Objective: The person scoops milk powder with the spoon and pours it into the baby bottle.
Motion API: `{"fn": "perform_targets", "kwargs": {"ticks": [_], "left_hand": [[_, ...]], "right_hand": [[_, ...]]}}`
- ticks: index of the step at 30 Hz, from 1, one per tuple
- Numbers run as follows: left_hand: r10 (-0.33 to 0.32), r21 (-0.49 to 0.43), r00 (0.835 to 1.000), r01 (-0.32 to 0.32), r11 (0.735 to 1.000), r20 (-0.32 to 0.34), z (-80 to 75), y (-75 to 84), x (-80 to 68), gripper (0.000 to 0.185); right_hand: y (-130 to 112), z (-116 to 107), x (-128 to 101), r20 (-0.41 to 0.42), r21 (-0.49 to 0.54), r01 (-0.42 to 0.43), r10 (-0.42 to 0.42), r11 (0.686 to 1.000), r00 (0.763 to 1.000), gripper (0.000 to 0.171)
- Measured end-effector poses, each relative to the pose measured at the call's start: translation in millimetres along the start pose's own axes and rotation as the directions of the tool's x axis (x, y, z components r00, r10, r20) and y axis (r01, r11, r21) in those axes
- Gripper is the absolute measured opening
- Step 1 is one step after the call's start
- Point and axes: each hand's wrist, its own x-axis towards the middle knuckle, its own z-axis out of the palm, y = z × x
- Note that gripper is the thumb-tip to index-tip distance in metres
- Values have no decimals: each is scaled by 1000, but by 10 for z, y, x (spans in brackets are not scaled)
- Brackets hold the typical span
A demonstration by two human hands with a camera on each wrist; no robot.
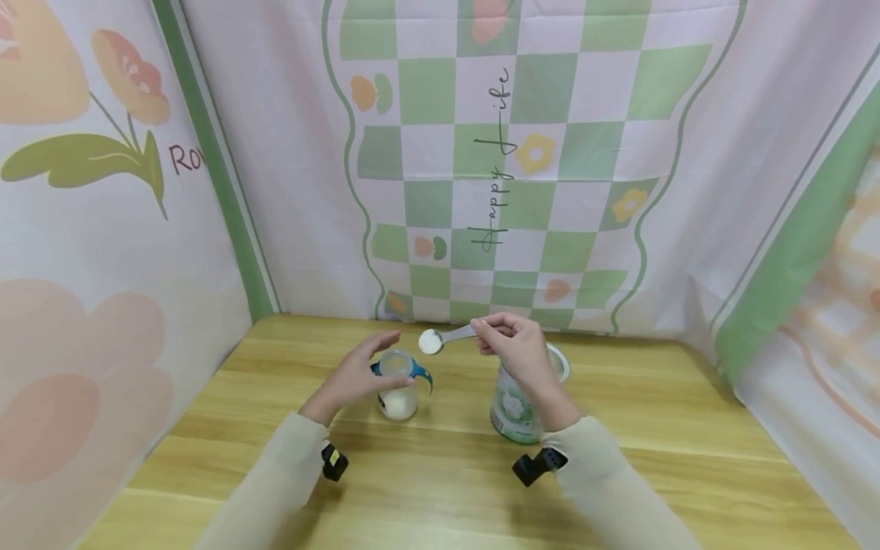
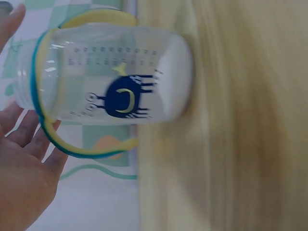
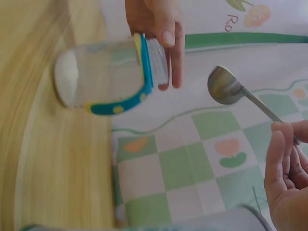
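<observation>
A clear baby bottle (image 1: 399,397) with blue and yellow handles stands on the wooden table (image 1: 447,489), a little white powder in its bottom. My left hand (image 1: 360,368) lies beside its open neck with fingers fairly straight, and the fingertips (image 3: 166,38) touch the rim. The left wrist view has the bottle (image 2: 115,77) right by my open palm (image 2: 24,178). My right hand (image 1: 510,344) pinches the handle of a metal spoon (image 1: 431,341). Its bowl is heaped with white powder and hangs just above and right of the bottle's mouth. The spoon (image 3: 224,86) sits apart from the bottle (image 3: 101,72).
A round can (image 1: 517,412) with a green and white label stands open under my right wrist, right of the bottle. Printed cloth walls (image 1: 522,176) close in the table's back and both sides. Bare wood lies in front of my arms.
</observation>
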Motion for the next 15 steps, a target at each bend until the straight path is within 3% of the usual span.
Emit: {"fn": "perform_targets", "kwargs": {"ticks": [9,15], "left_hand": [[-45,-28,999,46,999,3,53,-102,-19,92],[-74,-54,997,74,996,-1,95,-181,-5,85]], "right_hand": [[56,207,-7,5,-11,50,-50,999,999,26],[100,353,1,-14,-8,33,-33,999,999,23]]}}
